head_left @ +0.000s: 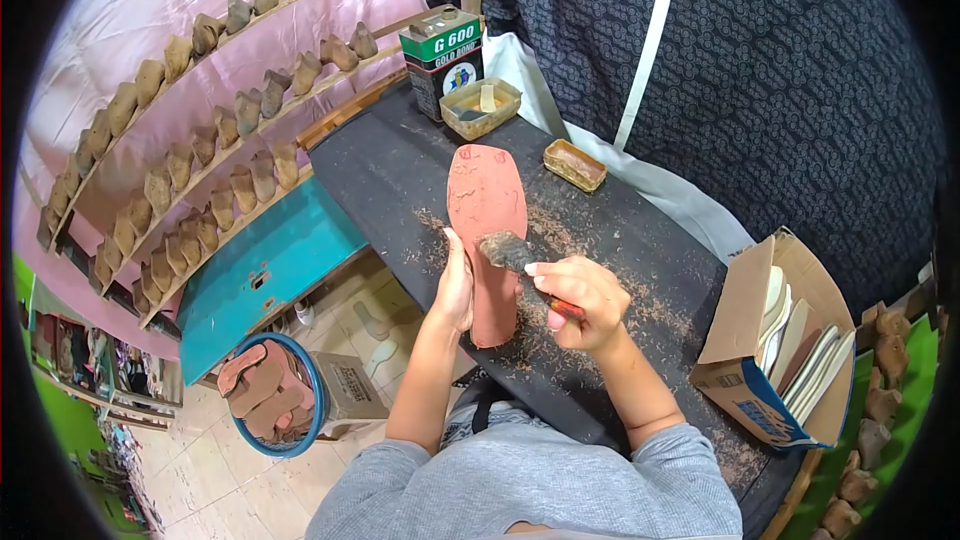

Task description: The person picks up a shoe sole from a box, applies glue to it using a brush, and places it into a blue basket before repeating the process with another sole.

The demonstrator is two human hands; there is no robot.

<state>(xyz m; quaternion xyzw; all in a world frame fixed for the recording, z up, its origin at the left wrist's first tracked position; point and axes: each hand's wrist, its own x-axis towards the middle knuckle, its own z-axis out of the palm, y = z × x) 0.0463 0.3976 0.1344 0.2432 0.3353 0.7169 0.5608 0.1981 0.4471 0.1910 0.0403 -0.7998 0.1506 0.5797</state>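
Note:
A long reddish-pink sole-shaped piece (pixel 486 190) is held over the black tabletop, its long side running away from me. My left hand (pixel 456 285) grips its left edge, with the thumb along the side and the other fingers hidden underneath. My right hand (pixel 582 302) is closed round the orange-red handle of a brush (pixel 508 252). The dark, clotted brush head lies over the middle of the piece and appears to touch it. Small shavings are scattered on the table around both.
A G 600 can (pixel 441 60), a tub (pixel 480 108) and a small amber container (pixel 575 165) stand at the back. A box of soles (pixel 775 340) is at the right. A blue basket (pixel 318 410) with pink pieces sits lower left; shelves (pixel 270 120) hold shoe lasts.

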